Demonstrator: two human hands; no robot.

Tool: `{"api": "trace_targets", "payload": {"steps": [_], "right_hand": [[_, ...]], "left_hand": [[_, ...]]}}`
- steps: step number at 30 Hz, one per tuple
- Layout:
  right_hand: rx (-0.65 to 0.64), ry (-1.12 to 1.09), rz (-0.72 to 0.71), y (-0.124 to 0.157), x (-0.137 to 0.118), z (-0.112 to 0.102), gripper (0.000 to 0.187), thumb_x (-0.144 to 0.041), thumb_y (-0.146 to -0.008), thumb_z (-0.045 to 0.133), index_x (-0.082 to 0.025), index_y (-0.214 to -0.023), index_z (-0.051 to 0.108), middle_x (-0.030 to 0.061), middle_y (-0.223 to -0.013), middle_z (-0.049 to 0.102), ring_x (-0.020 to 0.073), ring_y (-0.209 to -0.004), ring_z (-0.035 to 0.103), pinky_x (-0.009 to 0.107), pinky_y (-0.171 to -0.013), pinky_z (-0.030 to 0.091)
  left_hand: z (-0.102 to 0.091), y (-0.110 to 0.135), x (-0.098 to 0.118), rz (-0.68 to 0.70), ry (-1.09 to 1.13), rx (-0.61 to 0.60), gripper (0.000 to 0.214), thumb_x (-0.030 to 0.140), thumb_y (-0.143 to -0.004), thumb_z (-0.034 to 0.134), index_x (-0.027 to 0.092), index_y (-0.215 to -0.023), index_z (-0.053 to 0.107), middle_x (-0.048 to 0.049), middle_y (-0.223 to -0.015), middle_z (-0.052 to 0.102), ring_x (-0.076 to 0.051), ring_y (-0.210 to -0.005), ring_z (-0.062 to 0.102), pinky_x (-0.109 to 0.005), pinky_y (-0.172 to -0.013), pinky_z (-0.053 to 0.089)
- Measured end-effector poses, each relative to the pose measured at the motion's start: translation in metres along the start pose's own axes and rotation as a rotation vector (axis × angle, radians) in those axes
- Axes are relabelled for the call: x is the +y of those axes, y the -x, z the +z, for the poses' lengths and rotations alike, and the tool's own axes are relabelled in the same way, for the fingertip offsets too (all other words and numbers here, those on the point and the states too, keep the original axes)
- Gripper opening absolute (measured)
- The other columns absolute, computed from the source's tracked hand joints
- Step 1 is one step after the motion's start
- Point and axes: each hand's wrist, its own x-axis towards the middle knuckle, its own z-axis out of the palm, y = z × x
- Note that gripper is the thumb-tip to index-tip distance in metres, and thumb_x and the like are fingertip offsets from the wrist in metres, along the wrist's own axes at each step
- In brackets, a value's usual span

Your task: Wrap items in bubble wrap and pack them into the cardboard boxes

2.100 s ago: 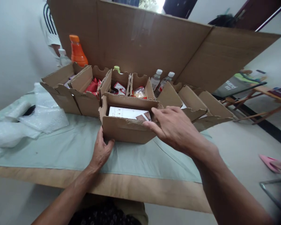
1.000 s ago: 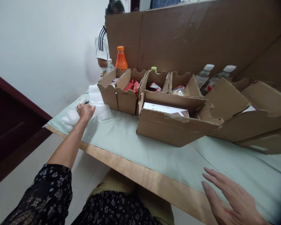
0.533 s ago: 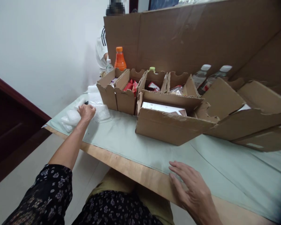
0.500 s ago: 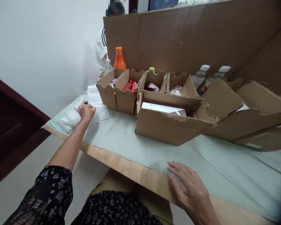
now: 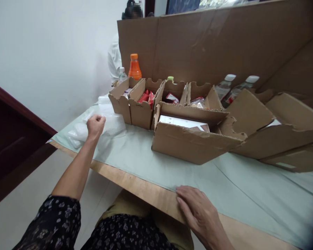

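Observation:
At the table's left end, my left hand (image 5: 96, 125) is closed over clear bubble wrap (image 5: 113, 124). Whatever its curled fingers hold, if anything, is hidden. The wrap spreads in loose white folds on both sides of the hand, beside the leftmost cardboard box. My right hand (image 5: 198, 210) rests on the front edge of the table, fingers lying flat with nothing under them that I can see. A front cardboard box (image 5: 193, 144) with a white carton (image 5: 181, 121) in it stands beyond my right hand.
A row of cardboard bins (image 5: 141, 113) holds red packets (image 5: 146, 97) and other goods. Behind them stand an orange bottle (image 5: 135, 67) and clear bottles with white caps (image 5: 225, 85). A tall cardboard panel (image 5: 193, 45) closes off the back; a person (image 5: 115, 55) is partly behind it.
My left hand has closed more tightly, and a small dark thing by its fingers no longer shows. My right hand has slid left along the table edge, its fingers closer together.

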Motion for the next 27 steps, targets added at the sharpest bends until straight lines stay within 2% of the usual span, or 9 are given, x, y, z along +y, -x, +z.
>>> {"api": "trace_targets", "payload": {"steps": [4, 8, 10, 11, 14, 17, 21, 24, 27], "right_hand": [[-0.067, -0.183, 0.185, -0.007, -0.004, -0.002, 0.02, -0.03, -0.099, 0.059, -0.026, -0.115, 0.072, 0.0071, -0.112, 0.079, 0.0245, -0.101, 0.076, 0.04, -0.086, 0.064], [-0.19, -0.466, 0.462, -0.036, -0.019, 0.013, 0.058, -0.048, -0.093, 0.067, -0.027, -0.146, 0.056, 0.0147, -0.146, 0.063, 0.0294, -0.111, 0.071, 0.047, -0.091, 0.062], [-0.22, -0.679, 0.565, -0.049, -0.027, 0.027, 0.076, -0.055, -0.086, 0.073, -0.025, -0.152, 0.049, 0.0175, -0.151, 0.058, 0.0315, -0.118, 0.068, 0.049, -0.096, 0.059], [-0.216, -0.793, 0.603, -0.052, -0.03, 0.034, 0.078, -0.056, -0.083, 0.075, -0.024, -0.149, 0.05, 0.0174, -0.146, 0.061, 0.0315, -0.119, 0.067, 0.048, -0.097, 0.057], [-0.184, -1.03, 0.709, -0.048, -0.032, 0.042, 0.053, -0.057, -0.084, 0.075, -0.02, -0.12, 0.064, 0.0103, -0.111, 0.074, 0.0251, -0.1, 0.069, 0.039, -0.089, 0.057], [-0.266, -1.049, 0.733, -0.033, -0.022, 0.021, 0.039, -0.055, -0.087, 0.072, -0.018, -0.1, 0.067, 0.0029, -0.087, 0.068, 0.0167, -0.076, 0.061, 0.029, -0.07, 0.051], [-0.726, -0.983, 0.572, -0.022, -0.002, -0.029, 0.039, -0.056, -0.095, 0.063, -0.018, -0.088, 0.07, -0.0004, -0.076, 0.063, 0.013, -0.066, 0.053, 0.025, -0.061, 0.043], [-0.927, -0.897, 0.466, -0.023, 0.01, -0.06, 0.04, -0.054, -0.098, 0.059, -0.019, -0.082, 0.07, -0.0009, -0.077, 0.063, 0.0127, -0.067, 0.054, 0.025, -0.064, 0.045], [-0.869, -0.788, 0.524, -0.024, 0.024, -0.084, 0.034, -0.052, -0.096, 0.063, -0.02, -0.088, 0.071, -0.0005, -0.08, 0.067, 0.0142, -0.071, 0.058, 0.025, -0.065, 0.047]], "left_hand": [[-0.03, 0.064, 0.01, -0.026, 0.327, -0.11, 0.025, 0.046, -0.065, 0.059, 0.024, -0.069, 0.047, 0.002, -0.068, 0.05, -0.017, -0.07, 0.056, -0.031, -0.072, 0.053], [-0.032, 0.163, 0.009, -0.148, 0.555, -0.342, 0.029, 0.045, -0.06, 0.072, 0.023, -0.067, 0.053, 0.0038, -0.061, 0.048, -0.013, -0.056, 0.052, -0.031, -0.063, 0.052], [-0.022, 0.213, 0.007, -0.349, 0.833, -0.528, 0.03, 0.04, -0.06, 0.082, 0.023, -0.068, 0.059, 0.0025, -0.062, 0.056, -0.015, -0.059, 0.058, -0.033, -0.068, 0.055], [-0.018, 0.235, 0.007, -0.426, 0.926, -0.614, 0.029, 0.039, -0.062, 0.085, 0.022, -0.069, 0.062, 0.0007, -0.067, 0.063, -0.018, -0.066, 0.063, -0.036, -0.075, 0.056], [-0.01, 0.279, 0.008, -0.574, 1.073, -0.854, 0.029, 0.04, -0.067, 0.088, 0.022, -0.083, 0.072, -0.0044, -0.086, 0.076, -0.028, -0.095, 0.073, -0.046, -0.098, 0.055], [-0.01, 0.288, 0.007, -0.673, 1.134, -0.98, 0.045, 0.05, -0.073, 0.086, 0.021, -0.105, 0.075, -0.0095, -0.108, 0.078, -0.035, -0.122, 0.067, -0.051, -0.111, 0.048], [-0.005, 0.274, 0.0, -0.871, 1.099, -0.888, 0.059, 0.062, -0.071, 0.086, 0.019, -0.11, 0.076, -0.0106, -0.119, 0.078, -0.034, -0.124, 0.067, -0.047, -0.109, 0.052], [0.002, 0.26, -0.001, -0.918, 1.0, -0.759, 0.042, 0.039, -0.063, 0.094, 0.019, -0.096, 0.079, -0.0059, -0.105, 0.081, -0.026, -0.103, 0.075, -0.038, -0.098, 0.059], [0.004, 0.243, 0.007, -0.756, 0.95, -0.614, 0.029, 0.021, -0.061, 0.091, 0.019, -0.087, 0.079, -0.0019, -0.094, 0.081, -0.02, -0.091, 0.076, -0.031, -0.092, 0.061]]}}
